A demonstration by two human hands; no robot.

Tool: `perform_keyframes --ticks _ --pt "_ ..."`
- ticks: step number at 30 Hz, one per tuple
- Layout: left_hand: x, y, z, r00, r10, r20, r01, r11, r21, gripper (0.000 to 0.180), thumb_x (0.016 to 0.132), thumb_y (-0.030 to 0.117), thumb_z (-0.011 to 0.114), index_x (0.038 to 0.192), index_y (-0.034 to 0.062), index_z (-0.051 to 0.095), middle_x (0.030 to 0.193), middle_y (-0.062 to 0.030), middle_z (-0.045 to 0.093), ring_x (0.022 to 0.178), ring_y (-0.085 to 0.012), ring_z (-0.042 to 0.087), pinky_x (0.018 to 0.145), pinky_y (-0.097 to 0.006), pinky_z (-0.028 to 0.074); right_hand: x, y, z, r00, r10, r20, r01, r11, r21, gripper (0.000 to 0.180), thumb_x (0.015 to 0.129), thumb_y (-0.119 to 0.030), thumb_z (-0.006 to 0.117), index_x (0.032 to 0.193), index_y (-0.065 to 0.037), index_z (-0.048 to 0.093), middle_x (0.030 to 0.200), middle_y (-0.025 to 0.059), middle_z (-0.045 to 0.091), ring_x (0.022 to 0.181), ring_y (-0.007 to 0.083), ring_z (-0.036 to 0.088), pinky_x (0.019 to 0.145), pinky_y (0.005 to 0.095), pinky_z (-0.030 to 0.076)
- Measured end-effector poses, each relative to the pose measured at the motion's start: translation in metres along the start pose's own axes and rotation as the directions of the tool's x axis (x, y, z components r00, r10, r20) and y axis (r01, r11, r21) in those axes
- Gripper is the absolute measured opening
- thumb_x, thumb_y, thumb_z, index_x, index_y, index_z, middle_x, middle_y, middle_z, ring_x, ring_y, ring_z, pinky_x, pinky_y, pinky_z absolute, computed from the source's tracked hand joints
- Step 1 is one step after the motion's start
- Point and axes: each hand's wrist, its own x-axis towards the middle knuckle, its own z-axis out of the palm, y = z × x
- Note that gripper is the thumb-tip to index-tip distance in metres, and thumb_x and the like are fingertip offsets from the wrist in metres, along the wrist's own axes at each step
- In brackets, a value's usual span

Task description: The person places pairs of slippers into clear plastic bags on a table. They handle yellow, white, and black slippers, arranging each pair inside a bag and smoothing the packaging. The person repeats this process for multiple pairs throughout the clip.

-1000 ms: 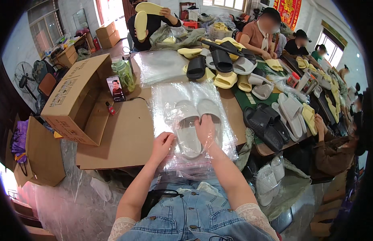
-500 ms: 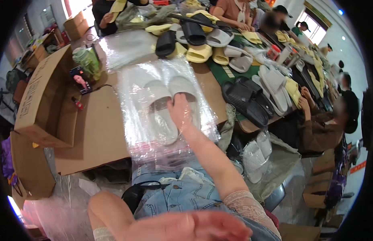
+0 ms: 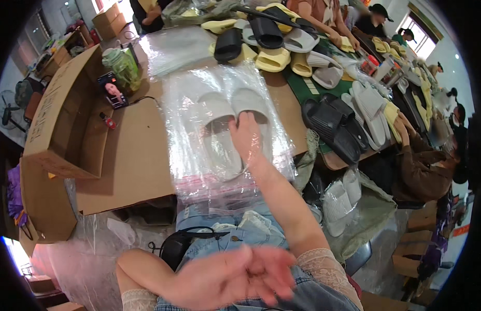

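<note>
A pair of pale grey slippers lies on a stack of clear plastic bags point(image 3: 183, 160) before me, the left slipper point(image 3: 220, 153) beside the right slipper point(image 3: 249, 98). My right hand point(image 3: 245, 136) reaches between them, its fingers bent at the strap opening of the right slipper and gripping it. Shiny film shows around this hand; I cannot tell whether the hand is inside a bag. Low over my denim-covered lap, my left hand point(image 3: 240, 277) is raised, palm showing and fingers loosely apart, slightly blurred, with nothing in it.
An open cardboard box point(image 3: 64, 122) stands at left, beside a phone point(image 3: 112, 90) and a green jar point(image 3: 121, 70). Black, yellow and grey slippers pile up at the back; black slippers point(image 3: 334, 127) lie at right. Bagged slippers point(image 3: 341, 202) hang below the table edge. Several people work beyond.
The whole view has shifted slightly, moving the scene rightward. My left hand has turned and moved a little left, its fingers now more curled. The right hand stays at the slippers.
</note>
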Motion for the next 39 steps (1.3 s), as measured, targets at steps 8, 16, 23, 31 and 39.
perform_keyframes --ticks 8,16,23,31,39 --pt "-0.090 0.146 -0.152 0.540 0.770 -0.338 -0.827 0.561 -0.043 0.027 0.101 0.013 0.059 0.120 -0.0067 0.056 0.121 -0.0201 0.062 0.114 -0.0316 0.061 0.097 -0.043 0.055 0.002 0.002 -0.001 0.999 0.043 0.023 -0.043 0.999 -0.006 0.027 0.095 -0.027 0.063 0.100 -0.001 0.056 0.104 0.0236 0.060 0.091 0.0470 0.065 0.078 0.0544 0.053" --pt "-0.171 0.298 -0.134 -0.050 0.932 -0.359 -0.999 -0.047 0.016 0.082 0.109 0.032 0.045 0.157 -0.0045 -0.010 0.166 -0.0276 -0.002 0.148 -0.0478 0.031 0.117 -0.058 0.042 0.004 0.002 -0.001 1.000 0.003 -0.002 -0.003 1.000 0.028 0.026 0.094 -0.023 0.065 0.097 0.002 0.058 0.102 0.0271 0.060 0.088 0.0487 0.064 0.076 0.0556 0.052" --pt "-0.041 0.202 -0.137 0.131 0.989 0.065 -0.567 0.021 0.823 0.028 0.107 0.023 0.051 0.120 0.0016 0.065 0.123 -0.0150 0.069 0.115 -0.0240 0.066 0.099 -0.036 0.053 0.000 0.008 -0.003 1.000 -0.029 -0.009 0.029 1.000 -0.003 0.025 0.094 -0.022 0.064 0.097 0.002 0.057 0.101 0.0265 0.059 0.088 0.0490 0.064 0.076 0.0559 0.052" --pt "0.053 0.156 -0.102 0.733 0.459 0.501 0.203 -0.852 0.483 0.105 0.076 0.054 0.081 0.156 0.0042 0.034 0.161 -0.0199 0.034 0.150 -0.0387 0.029 0.123 -0.051 0.024 0.000 0.000 0.008 0.983 0.182 0.035 -0.182 0.913 0.364 0.028 0.098 -0.025 0.058 0.106 0.002 0.059 0.110 0.0249 0.061 0.097 0.0460 0.063 0.084 0.0524 0.052" --pt "0.049 0.130 -0.128 0.881 0.384 0.278 0.269 -0.888 0.374 0.106 0.075 0.041 0.080 0.161 0.0103 0.027 0.165 -0.0206 0.027 0.154 -0.0384 0.022 0.127 -0.052 0.016 0.015 0.002 0.004 0.996 -0.065 0.058 0.065 0.998 -0.001 0.031 0.094 -0.022 0.061 0.115 0.000 0.060 0.118 0.0231 0.061 0.098 0.0437 0.064 0.085 0.0509 0.052"
